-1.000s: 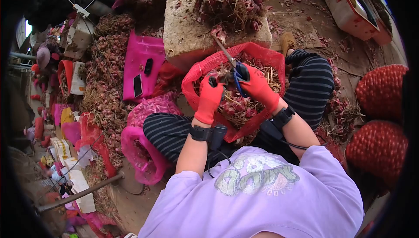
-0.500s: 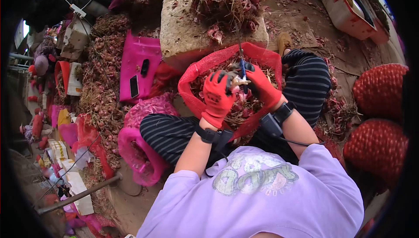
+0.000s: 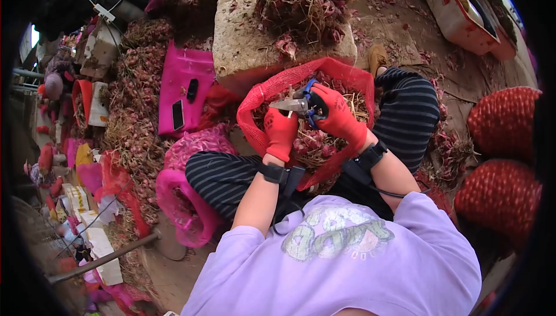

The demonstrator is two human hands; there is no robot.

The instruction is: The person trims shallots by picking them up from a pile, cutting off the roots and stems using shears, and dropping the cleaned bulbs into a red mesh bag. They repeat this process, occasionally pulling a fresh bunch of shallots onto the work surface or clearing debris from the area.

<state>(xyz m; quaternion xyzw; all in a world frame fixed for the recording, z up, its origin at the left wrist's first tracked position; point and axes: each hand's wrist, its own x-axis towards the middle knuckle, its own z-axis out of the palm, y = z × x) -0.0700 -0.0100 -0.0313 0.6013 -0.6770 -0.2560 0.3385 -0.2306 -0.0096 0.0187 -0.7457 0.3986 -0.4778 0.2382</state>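
Note:
Both hands wear red gloves with dark fingertips, above a red mesh bag (image 3: 248, 113) that holds shallots (image 3: 310, 142) and dry stalks. My right hand (image 3: 336, 110) is wrapped round the blue handles of scissors (image 3: 296, 105), whose metal blades point left. The blades lie over the fingertips of my left hand (image 3: 281, 128). My left hand is closed near pale stalks at the blades; what lies inside its fingers is hidden.
Behind the bag, a foam block (image 3: 237, 44) carries a bundle of shallots (image 3: 307, 3). A pink sheet (image 3: 188, 67) with a phone (image 3: 178, 115) lies left. Full red sacks (image 3: 501, 122) stand right, a white bin (image 3: 457, 12) back right.
The scissors have turned from pointing up to pointing left, toward my left hand. My hands have moved slightly apart, and the pale piece between them no longer shows.

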